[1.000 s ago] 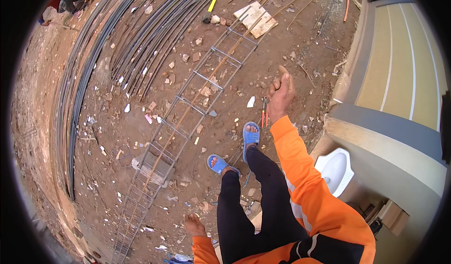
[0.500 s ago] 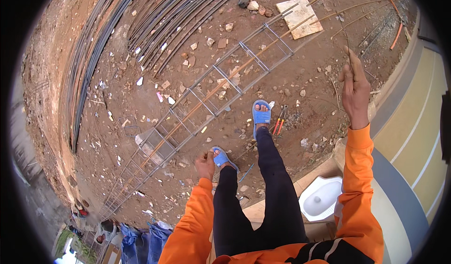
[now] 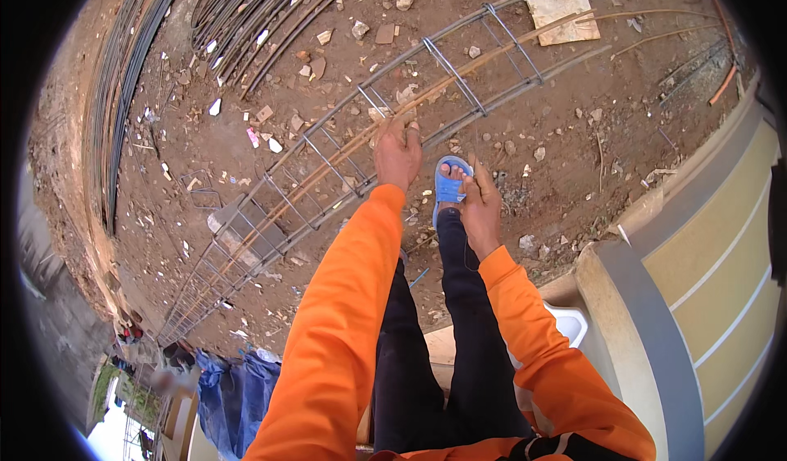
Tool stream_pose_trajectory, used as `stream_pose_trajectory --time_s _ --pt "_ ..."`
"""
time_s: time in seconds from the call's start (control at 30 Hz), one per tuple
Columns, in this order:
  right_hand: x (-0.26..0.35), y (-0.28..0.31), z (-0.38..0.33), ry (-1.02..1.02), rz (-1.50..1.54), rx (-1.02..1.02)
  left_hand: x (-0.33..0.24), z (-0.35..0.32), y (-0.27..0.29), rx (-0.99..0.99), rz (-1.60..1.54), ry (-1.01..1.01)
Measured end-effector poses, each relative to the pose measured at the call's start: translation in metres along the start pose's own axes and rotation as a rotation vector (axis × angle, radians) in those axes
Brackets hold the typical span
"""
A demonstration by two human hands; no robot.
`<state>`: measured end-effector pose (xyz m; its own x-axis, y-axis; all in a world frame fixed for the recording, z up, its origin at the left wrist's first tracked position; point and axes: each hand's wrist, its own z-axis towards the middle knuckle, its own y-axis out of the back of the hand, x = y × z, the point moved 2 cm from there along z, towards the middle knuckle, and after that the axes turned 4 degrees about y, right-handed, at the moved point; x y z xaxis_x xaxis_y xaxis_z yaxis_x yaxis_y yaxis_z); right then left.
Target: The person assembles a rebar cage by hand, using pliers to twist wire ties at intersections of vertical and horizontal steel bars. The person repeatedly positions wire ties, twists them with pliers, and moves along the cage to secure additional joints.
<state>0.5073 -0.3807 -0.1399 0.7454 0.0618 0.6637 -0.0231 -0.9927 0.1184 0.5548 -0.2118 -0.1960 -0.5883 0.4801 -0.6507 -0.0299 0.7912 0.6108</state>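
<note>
The cage of steel bars (image 3: pixel 456 77) runs diagonally from the lower left of the frame to the upper right, and it looks well advanced in shape: its long bars lie side by side and stirrups (image 3: pixel 514 43) already cross them along the length, spaced widely at the upper right and crowding closer toward the lower left. A brown bar (image 3: pixel 426 96) passes lengthwise between the outer ones. Whether each crossing is fastened cannot be told (the joints are too small here), so how much binding is left stays uncertain; the work in hand appears to be partway along.

The person's left hand (image 3: pixel 398 156) is over the cage near the centre of the frame, fingers bent down at the brown bar, though whether they grip it or merely touch it cannot be made out. The right hand (image 3: pixel 482 207), just beside the blue sandal (image 3: pixel 449 189), has its fingers drawn together on what seems to be a thin wire (image 3: pixel 466 256), whose strand hangs past the wrist.

At the upper right, the bar ends reach over a pale slab (image 3: pixel 566 18); loose bars (image 3: pixel 139 92) lie at the upper left, outside the cage.
</note>
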Motion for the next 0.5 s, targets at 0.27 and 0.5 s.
stream_pose_trajectory --time_s 0.27,0.5 --pt "0.045 0.037 0.119 0.076 -0.777 -0.099 -0.058 0.067 -0.035 0.205 0.086 -0.098" --pt "0.046 0.028 0.19 0.295 -0.628 0.03 -0.094 0.11 -0.095 0.505 0.091 0.336"
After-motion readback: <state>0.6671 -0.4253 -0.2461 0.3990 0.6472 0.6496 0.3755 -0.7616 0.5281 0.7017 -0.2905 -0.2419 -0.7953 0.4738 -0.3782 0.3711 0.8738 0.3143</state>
